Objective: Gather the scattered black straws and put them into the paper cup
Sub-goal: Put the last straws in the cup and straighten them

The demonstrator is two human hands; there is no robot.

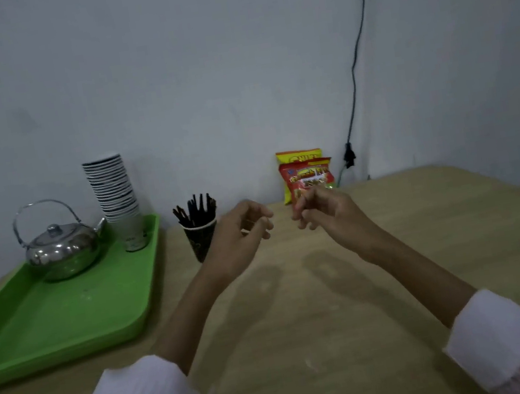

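Observation:
A dark paper cup (200, 243) stands upright on the wooden table near the back, just right of the green tray. Several black straws (195, 210) stick out of its top, fanned apart. My left hand (244, 233) hovers above the table just right of the cup, fingers loosely curled, holding nothing. My right hand (321, 209) hovers a little further right, fingers also curled and empty. The two hands face each other with a small gap between them. No loose straws show on the table.
A green tray (68, 323) at the left carries a steel kettle (60, 247) and a tall stack of paper cups (117, 198). Two snack packets (305, 173) lean on the wall behind my right hand. A black cable (356, 61) runs down the wall to a plug.

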